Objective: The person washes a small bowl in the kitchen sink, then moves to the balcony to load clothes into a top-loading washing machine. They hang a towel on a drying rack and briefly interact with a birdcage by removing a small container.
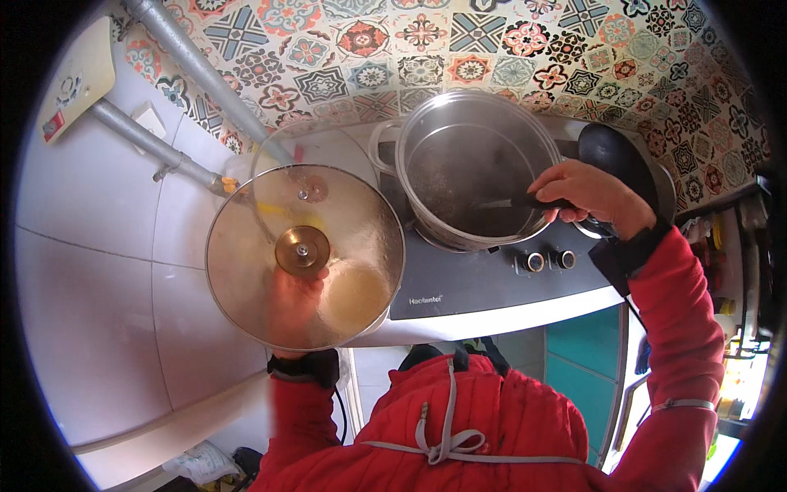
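My left hand (298, 304), seen through glass, holds a round glass pot lid (237, 246) by its knob (302, 249). The lid is tilted, with its metal-rimmed inner face towards me and moisture on it. It is left of a large stainless steel pot (424, 200) on the cooktop. My right hand (590, 190) is at the pot's right rim, gripping the black handle (547, 202) of a utensil. The utensil's metal shank (493, 204) points into the pot; its working end cannot be made out. The pot's inside looks dark and hazy.
The black gas cooktop (467, 283) has two knobs (549, 261) at its front. A black pan (615, 160) is behind my right hand. A grey pipe (203, 67) runs down on the left, by a white gas meter-like box (80, 80). Patterned tiles (424, 67) cover the back wall.
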A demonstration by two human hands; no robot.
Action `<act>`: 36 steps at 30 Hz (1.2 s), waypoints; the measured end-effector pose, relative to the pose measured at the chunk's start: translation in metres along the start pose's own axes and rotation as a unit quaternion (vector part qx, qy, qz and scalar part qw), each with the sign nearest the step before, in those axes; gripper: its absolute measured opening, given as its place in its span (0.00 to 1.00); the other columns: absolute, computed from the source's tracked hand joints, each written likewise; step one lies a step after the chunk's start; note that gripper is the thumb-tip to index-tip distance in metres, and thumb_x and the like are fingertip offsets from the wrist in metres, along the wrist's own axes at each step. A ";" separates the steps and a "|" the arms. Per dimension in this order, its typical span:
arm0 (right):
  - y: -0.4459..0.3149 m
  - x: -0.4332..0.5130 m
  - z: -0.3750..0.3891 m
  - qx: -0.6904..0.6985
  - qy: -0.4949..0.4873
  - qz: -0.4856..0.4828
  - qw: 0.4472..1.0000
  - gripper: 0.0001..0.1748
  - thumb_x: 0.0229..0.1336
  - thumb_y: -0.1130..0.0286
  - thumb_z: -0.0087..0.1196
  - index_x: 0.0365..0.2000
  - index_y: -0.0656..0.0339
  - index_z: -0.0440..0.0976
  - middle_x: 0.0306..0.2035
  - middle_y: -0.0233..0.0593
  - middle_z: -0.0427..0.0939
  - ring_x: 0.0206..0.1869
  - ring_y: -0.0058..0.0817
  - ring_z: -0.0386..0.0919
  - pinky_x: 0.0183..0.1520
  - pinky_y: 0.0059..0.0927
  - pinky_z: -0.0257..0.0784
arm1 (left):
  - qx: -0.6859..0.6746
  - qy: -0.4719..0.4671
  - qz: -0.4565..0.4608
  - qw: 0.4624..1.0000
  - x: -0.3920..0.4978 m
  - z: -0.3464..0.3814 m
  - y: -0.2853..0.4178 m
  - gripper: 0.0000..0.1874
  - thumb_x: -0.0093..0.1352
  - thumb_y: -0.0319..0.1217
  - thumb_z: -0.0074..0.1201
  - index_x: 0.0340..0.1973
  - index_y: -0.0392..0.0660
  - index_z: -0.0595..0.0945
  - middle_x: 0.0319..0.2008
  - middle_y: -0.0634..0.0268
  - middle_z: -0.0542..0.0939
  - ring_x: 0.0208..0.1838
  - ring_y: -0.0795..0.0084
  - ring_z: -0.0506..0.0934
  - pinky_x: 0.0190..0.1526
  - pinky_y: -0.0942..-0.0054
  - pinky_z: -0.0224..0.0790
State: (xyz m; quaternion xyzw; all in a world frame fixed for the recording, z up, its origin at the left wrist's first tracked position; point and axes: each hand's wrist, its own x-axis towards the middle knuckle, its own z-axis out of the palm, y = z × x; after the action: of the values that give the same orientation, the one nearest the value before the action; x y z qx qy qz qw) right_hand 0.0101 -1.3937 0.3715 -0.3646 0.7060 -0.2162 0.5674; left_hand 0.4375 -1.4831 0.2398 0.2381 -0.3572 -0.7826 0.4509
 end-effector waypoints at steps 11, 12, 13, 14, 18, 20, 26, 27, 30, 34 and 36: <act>0.027 -0.025 0.009 0.164 0.012 -0.019 0.986 0.16 0.60 0.71 0.48 0.47 0.69 0.71 0.24 0.39 0.77 0.15 0.14 0.63 0.14 0.16 0.51 | -0.091 0.053 -0.019 0.994 -0.003 0.010 -0.003 0.21 0.71 0.29 0.48 0.58 0.39 0.69 0.53 0.53 0.75 0.52 0.64 0.75 0.43 0.76 0.73; 0.029 -0.031 0.010 0.175 0.011 -0.032 0.984 0.16 0.60 0.71 0.47 0.47 0.69 0.71 0.23 0.39 0.77 0.15 0.14 0.62 0.14 0.17 0.51 | -0.109 0.047 -0.022 0.993 -0.002 0.007 -0.004 0.21 0.71 0.31 0.48 0.59 0.39 0.68 0.53 0.53 0.75 0.52 0.63 0.75 0.43 0.76 0.73; 0.033 -0.037 0.012 0.185 0.017 -0.040 0.982 0.17 0.61 0.71 0.47 0.47 0.70 0.71 0.23 0.39 0.77 0.15 0.13 0.62 0.14 0.17 0.51 | -0.129 0.041 -0.025 0.990 -0.001 0.004 -0.005 0.22 0.71 0.34 0.49 0.59 0.40 0.68 0.53 0.52 0.75 0.52 0.62 0.75 0.42 0.75 0.73; 0.036 -0.042 0.013 0.195 0.024 -0.047 0.979 0.17 0.61 0.71 0.47 0.48 0.70 0.71 0.23 0.38 0.77 0.15 0.13 0.61 0.14 0.17 0.51 | -0.154 0.021 -0.034 0.987 0.000 0.001 -0.006 0.21 0.72 0.34 0.47 0.59 0.41 0.69 0.55 0.53 0.74 0.55 0.58 0.73 0.42 0.73 0.73; 0.050 -0.063 0.025 0.232 0.057 -0.056 0.970 0.19 0.61 0.71 0.46 0.50 0.72 0.69 0.24 0.38 0.76 0.16 0.13 0.61 0.16 0.15 0.52 | -0.190 -0.002 -0.037 0.981 0.003 -0.006 -0.011 0.20 0.74 0.36 0.43 0.60 0.44 0.70 0.60 0.56 0.71 0.61 0.50 0.68 0.44 0.67 0.72; 0.057 -0.072 0.032 0.257 0.059 -0.060 0.963 0.20 0.60 0.72 0.46 0.51 0.72 0.70 0.26 0.38 0.76 0.17 0.12 0.61 0.18 0.14 0.53 | -0.170 0.020 -0.029 0.985 0.004 -0.004 -0.013 0.21 0.73 0.36 0.46 0.60 0.43 0.69 0.59 0.55 0.71 0.59 0.51 0.70 0.43 0.67 0.73; 0.075 -0.091 0.045 0.283 0.097 -0.084 0.951 0.21 0.60 0.73 0.45 0.51 0.73 0.69 0.26 0.37 0.75 0.16 0.11 0.60 0.18 0.13 0.52 | -0.156 0.012 -0.013 0.988 0.009 0.008 -0.013 0.20 0.74 0.36 0.45 0.59 0.45 0.71 0.60 0.55 0.70 0.61 0.47 0.68 0.43 0.66 0.72; 0.078 -0.093 0.047 0.297 0.102 -0.102 0.944 0.21 0.60 0.73 0.45 0.52 0.73 0.69 0.26 0.36 0.74 0.16 0.11 0.60 0.18 0.13 0.52 | -0.140 0.001 -0.008 0.990 0.009 0.010 -0.013 0.19 0.74 0.36 0.44 0.59 0.46 0.71 0.60 0.55 0.71 0.61 0.47 0.68 0.43 0.67 0.72; 0.085 -0.095 0.049 0.334 0.097 -0.098 0.933 0.21 0.61 0.73 0.46 0.52 0.72 0.69 0.27 0.36 0.74 0.16 0.10 0.58 0.17 0.13 0.50 | -0.146 0.004 -0.030 0.989 0.012 0.013 -0.014 0.19 0.74 0.36 0.44 0.59 0.46 0.72 0.60 0.56 0.71 0.60 0.47 0.68 0.41 0.68 0.72; 0.095 -0.094 0.052 0.344 0.114 -0.115 0.925 0.21 0.61 0.73 0.47 0.53 0.71 0.68 0.28 0.36 0.73 0.15 0.10 0.57 0.17 0.13 0.49 | -0.112 0.038 -0.032 0.992 0.013 0.012 -0.015 0.20 0.73 0.36 0.47 0.59 0.48 0.72 0.59 0.57 0.71 0.60 0.47 0.69 0.39 0.70 0.71; 0.099 -0.092 0.053 0.340 0.124 -0.106 0.926 0.21 0.62 0.73 0.47 0.54 0.70 0.68 0.28 0.35 0.73 0.16 0.09 0.56 0.17 0.13 0.49 | -0.123 0.059 -0.039 0.990 0.012 0.010 -0.015 0.20 0.72 0.37 0.48 0.59 0.48 0.72 0.60 0.58 0.71 0.61 0.48 0.68 0.39 0.71 0.70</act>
State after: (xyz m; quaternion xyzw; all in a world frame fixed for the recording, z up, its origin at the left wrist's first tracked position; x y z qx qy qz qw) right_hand 0.0426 -1.2546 0.3450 -0.1930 0.6123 -0.5454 0.5388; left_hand 0.4164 -1.4852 0.2337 0.2403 -0.2215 -0.8220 0.4665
